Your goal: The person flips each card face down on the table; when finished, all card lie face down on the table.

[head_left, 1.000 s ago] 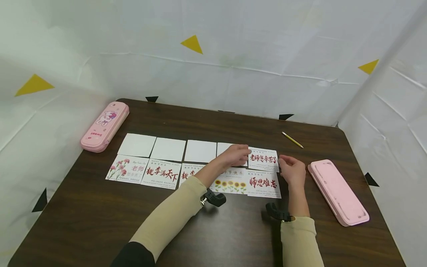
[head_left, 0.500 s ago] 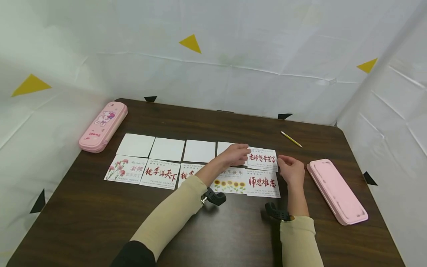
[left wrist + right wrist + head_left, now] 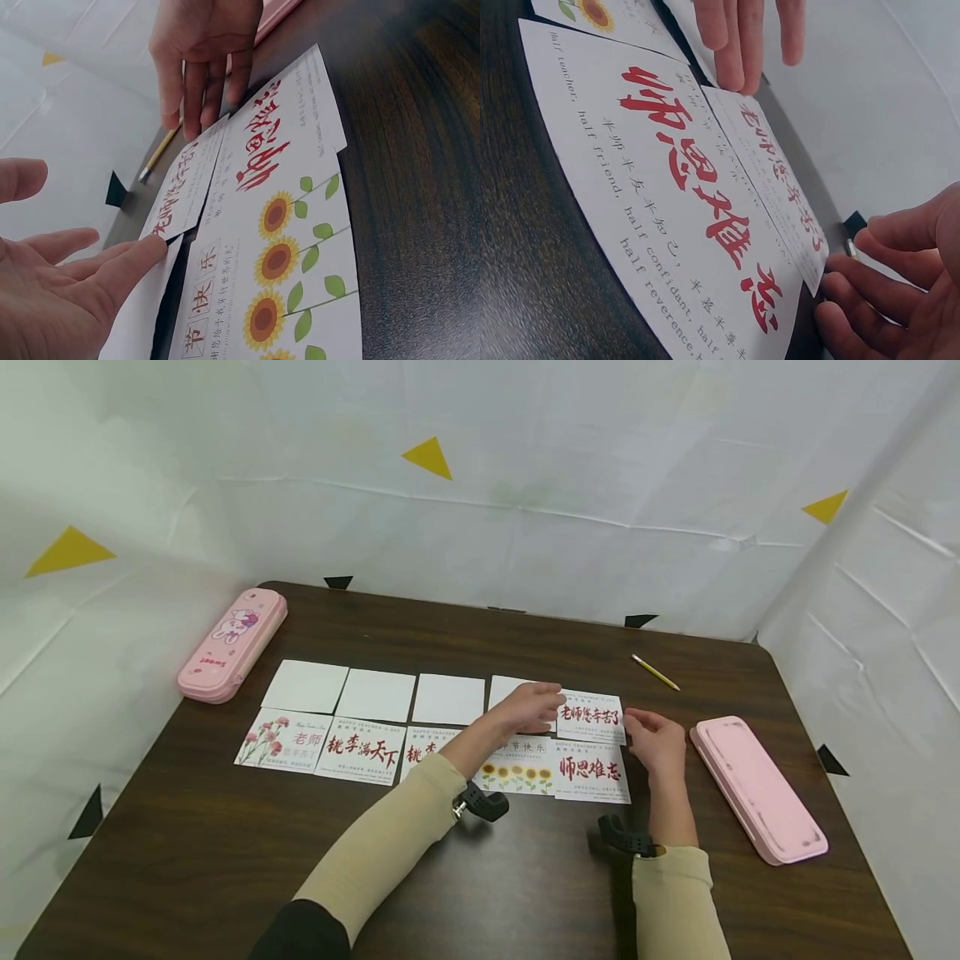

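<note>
A flat white rectangular paper card with red brush-style characters (image 3: 590, 717) lies at the right end of the far row on the dark wood-grain tabletop (image 3: 187, 852), between the person's two hands. The left hand (image 3: 531, 708) has its fingers extended and touches this card's left edge at the fingertips; nothing is gripped. The right hand (image 3: 658, 739) has loosely bent fingers at the opposite edge, with thumb and fingers apart; whether every fingertip makes contact cannot be told. Directly nearer the person, and in line with it, lies a second white card with larger red characters (image 3: 592, 771). To its left is a white card printed with a row of yellow sunflowers (image 3: 517, 777). A blank white card (image 3: 510, 691) adjoins the far row's printed card and is partly covered by the left hand. Three further blank white cards (image 3: 377, 695) continue that row leftward. The near row continues with a red-lettered card (image 3: 423, 747) partly hidden by the left forearm, another red-lettered card (image 3: 360, 752) and a card with pink carnations (image 3: 285, 741). A yellow pencil (image 3: 656, 673) lies beyond the right hand; a pink oblong case (image 3: 759, 789) lies to its right.
</note>
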The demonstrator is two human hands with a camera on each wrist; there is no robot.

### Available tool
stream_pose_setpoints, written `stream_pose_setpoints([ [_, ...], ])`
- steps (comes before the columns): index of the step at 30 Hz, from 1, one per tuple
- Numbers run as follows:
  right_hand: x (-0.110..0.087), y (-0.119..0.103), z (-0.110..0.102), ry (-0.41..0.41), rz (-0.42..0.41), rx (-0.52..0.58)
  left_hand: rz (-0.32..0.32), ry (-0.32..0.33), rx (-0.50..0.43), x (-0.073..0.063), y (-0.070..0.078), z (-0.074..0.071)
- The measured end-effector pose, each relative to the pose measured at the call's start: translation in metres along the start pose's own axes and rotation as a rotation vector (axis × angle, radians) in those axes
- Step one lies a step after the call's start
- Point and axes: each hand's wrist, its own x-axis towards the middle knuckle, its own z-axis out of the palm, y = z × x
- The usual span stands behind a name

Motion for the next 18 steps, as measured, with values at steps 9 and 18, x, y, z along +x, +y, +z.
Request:
stream_pose_setpoints([
  [9, 0.0050, 0.0014, -0.0046, -0.046, 0.012, 0.135, 0.036, 0.004, -0.027, -0.0028, 0.0062, -0.0037],
  [18, 0.0087, 0.0039, -0.0081, 0.076, -0.064, 0.232, 0.050, -0.010, -0.124, -0.0058, 0.0053, -0.0084],
])
